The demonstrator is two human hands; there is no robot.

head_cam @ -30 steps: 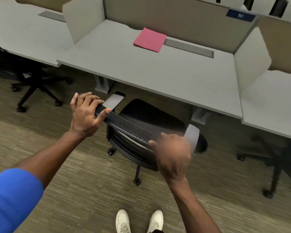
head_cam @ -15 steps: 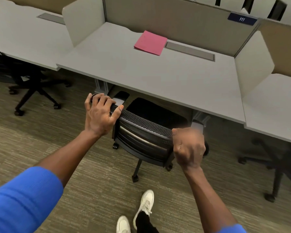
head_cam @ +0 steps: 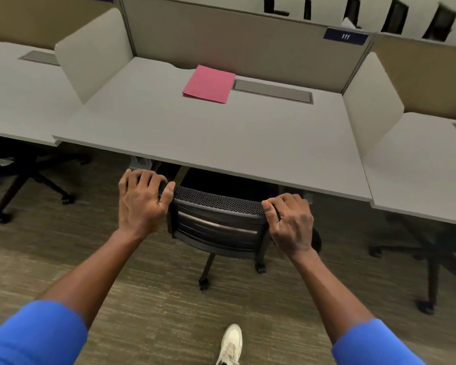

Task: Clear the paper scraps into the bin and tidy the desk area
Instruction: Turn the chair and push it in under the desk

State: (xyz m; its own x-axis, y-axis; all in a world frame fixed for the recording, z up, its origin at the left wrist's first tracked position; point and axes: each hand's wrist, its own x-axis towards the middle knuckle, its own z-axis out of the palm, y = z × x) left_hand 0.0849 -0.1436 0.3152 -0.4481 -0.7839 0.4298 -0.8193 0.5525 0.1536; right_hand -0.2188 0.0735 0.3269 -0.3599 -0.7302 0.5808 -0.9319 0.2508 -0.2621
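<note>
At the left edge of the frame a neighbouring desk is showing, with a dark chair base sitting under it on the carpet. Moving toward the centre, the left hand is gripping the left end of the black mesh chair back, fingers curled over the top rail and thumb pressing its near face. The chair is standing tucked against the front edge of the grey desk, its seat hidden beneath the desktop. Above the hands, in the upper middle of the frame, a pink folder is lying flat at the back of the desk, well apart from both hands, its right edge just beside a grey cable tray lid. The right hand is closing around the right end of the chair back in the same way. A white shoe is showing at the bottom centre.
</note>
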